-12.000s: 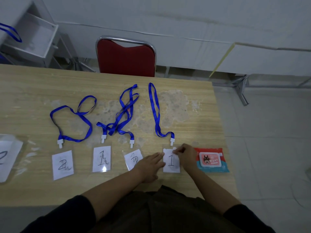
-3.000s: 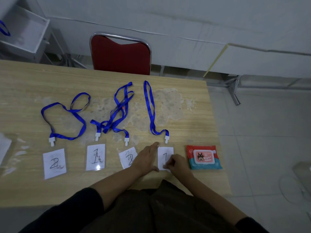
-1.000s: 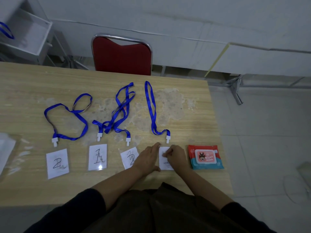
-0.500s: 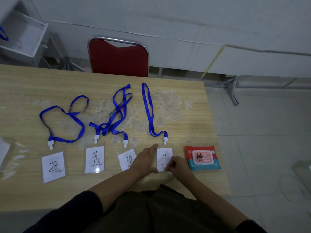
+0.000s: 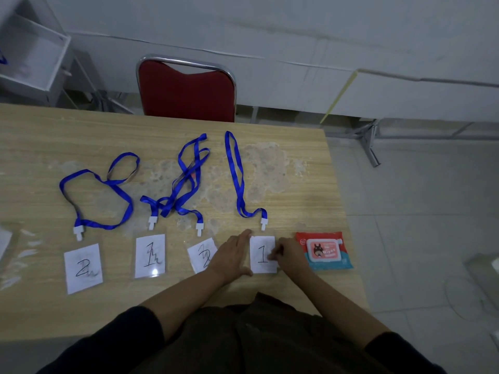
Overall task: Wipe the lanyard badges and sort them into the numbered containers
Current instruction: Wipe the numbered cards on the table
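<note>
Badges (image 5: pixel 263 254) on wooden table (image 5: pixel 40 136), red chair (image 5: pixel 186 90) behind, tiled floor (image 5: pixel 418 211)

Setting: plain office or storeroom, as I see it | Evidence: my wood-laminate bench (image 5: pixel 310 184) with worn, blotched surface | red padded chair (image 5: pixel 186 90) with chrome frame opposite | bare grey wall (image 5: pixel 270 28) | pale tiled floor (image 5: pixel 418 211) | white open shelf box (image 5: pixel 29 58) at far left.
</note>
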A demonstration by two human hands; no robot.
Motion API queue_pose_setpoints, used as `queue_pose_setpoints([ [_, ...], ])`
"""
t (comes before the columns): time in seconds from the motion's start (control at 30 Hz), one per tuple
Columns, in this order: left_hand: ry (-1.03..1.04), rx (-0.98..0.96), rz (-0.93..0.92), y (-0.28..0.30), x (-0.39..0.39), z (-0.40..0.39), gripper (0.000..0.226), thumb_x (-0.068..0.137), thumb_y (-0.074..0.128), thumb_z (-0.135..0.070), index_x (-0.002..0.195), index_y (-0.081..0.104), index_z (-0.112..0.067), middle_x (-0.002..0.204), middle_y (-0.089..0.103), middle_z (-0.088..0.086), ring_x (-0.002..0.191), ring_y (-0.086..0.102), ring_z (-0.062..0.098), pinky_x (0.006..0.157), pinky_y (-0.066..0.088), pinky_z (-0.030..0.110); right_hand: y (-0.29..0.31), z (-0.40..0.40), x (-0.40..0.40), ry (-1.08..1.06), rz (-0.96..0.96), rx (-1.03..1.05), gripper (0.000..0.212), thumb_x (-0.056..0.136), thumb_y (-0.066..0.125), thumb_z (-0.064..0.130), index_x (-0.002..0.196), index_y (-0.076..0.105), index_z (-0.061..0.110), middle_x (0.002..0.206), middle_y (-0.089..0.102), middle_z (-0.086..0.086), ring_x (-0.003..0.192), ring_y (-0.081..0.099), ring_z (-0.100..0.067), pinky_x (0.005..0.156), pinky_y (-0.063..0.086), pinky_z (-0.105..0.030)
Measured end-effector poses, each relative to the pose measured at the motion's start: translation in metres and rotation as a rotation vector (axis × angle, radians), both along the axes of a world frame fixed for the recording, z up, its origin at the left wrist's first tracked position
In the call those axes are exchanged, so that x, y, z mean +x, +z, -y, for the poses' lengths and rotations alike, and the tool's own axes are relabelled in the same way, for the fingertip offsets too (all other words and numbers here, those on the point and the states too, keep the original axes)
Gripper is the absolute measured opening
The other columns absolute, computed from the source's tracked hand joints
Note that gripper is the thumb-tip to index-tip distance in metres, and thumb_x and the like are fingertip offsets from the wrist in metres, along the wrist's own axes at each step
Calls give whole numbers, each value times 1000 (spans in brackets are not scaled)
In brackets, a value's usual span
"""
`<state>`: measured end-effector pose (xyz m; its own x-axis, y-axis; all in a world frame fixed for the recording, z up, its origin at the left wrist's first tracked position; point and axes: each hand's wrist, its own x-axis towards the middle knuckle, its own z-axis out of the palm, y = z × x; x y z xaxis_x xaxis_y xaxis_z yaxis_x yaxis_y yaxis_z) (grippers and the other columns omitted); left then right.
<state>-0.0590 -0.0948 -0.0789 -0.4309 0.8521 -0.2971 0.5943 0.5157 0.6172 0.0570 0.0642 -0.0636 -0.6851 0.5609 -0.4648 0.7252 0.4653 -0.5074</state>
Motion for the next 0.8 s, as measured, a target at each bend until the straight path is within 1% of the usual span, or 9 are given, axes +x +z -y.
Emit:
queue_pose_setpoints([
  [0.1, 1, -8, -5, 0, 0, -1, 113, 69, 83, -39, 152, 11, -14, 151, 30, 6, 133, 34, 20, 105, 32, 29, -2, 8, -6, -117, -67, 19, 15, 90, 65, 7, 79, 64, 18, 83, 71, 6, 84, 65, -1, 84, 54, -24],
  [0.2, -6, -16, -21, -2, 1, -2, 113, 69, 82, -41, 153, 10, -14, 152, 30, 7, 133, 34, 20, 106, 32, 30, -4, 15, -13, -28, -30, 21, 20, 89, 67, 14, 75, 64, 28, 81, 68, 13, 81, 59, 8, 80, 42, -9],
  [0.27, -19, -23, -35, -2, 0, -2, 114, 69, 82, -42, 153, 10, -13, 153, 28, 7, 134, 34, 21, 106, 32, 30, -1, 9, -20, -88, -65, -8, 22, 90, 63, 7, 74, 64, 21, 74, 68, 12, 74, 61, 9, 72, 42, -6],
  [0.3, -18, -23, -35, -2, 0, -2, 114, 68, 82, -42, 153, 11, -13, 153, 28, 7, 134, 34, 21, 106, 32, 30, 0, 4, -22, -155, -99, -21, 22, 90, 60, 2, 74, 63, 17, 74, 70, 8, 74, 63, 6, 73, 46, -9],
  [0.4, -18, -22, -39, -3, 0, -2, 114, 68, 83, -41, 153, 12, -13, 155, 26, 5, 135, 33, 21, 107, 31, 30, 2, -5, -29, -290, -115, -24, 12, 89, 62, 1, 80, 64, 8, 85, 72, -5, 84, 67, -15, 79, 53, -29],
  [0.53, -28, -19, -62, -4, 0, -2, 113, 69, 82, -43, 153, 12, -12, 156, 24, 5, 136, 32, 21, 109, 31, 31, -4, 7, -31, -205, -63, -94, 10, 88, 69, 15, 80, 66, 17, 78, 69, 9, 78, 63, -1, 68, 45, -15],
  [0.63, -32, -20, -60, -3, 0, -3, 114, 69, 82, -43, 153, 12, -13, 156, 24, 5, 137, 32, 21, 109, 32, 31, -4, 3, -29, -226, -79, -85, 13, 88, 69, 10, 78, 64, 16, 75, 69, 8, 75, 62, 2, 74, 52, -20],
  [0.73, -35, -21, -48, -2, 0, -2, 113, 70, 82, -42, 153, 11, -13, 158, 22, 4, 138, 29, 20, 111, 29, 31, 1, -7, -29, -324, -103, -82, 12, 86, 69, 4, 78, 63, 11, 78, 71, 1, 79, 67, -9, 74, 52, -22],
  [0.8, -33, -21, -46, -2, -1, -2, 112, 71, 81, -42, 153, 11, -12, 157, 22, 5, 138, 30, 20, 111, 29, 30, 2, -5, -26, -224, -28, -95, 10, 84, 74, 11, 82, 65, 10, 81, 71, -2, 82, 67, -12, 72, 50, -21],
])
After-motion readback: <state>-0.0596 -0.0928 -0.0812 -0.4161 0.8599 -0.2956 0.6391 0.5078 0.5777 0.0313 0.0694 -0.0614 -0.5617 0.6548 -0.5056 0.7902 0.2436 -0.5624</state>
